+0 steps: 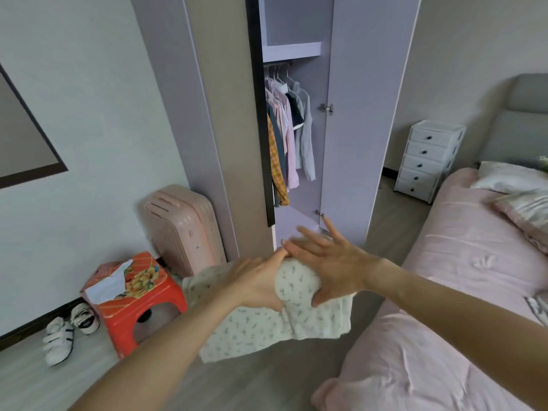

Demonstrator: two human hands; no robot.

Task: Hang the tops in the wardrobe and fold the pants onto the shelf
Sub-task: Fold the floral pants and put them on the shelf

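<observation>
The left hand [255,280] covers part of the floral garment [267,324], so whether it is pants or a top cannot be told; the fingers of the right hand [329,262] are motion-blurred. The wardrobe [296,114] top runs off the upper edge, and its dark door edge hides the leftmost hanging tops [286,134]. The bed [459,292] is cut off at the right edge
</observation>
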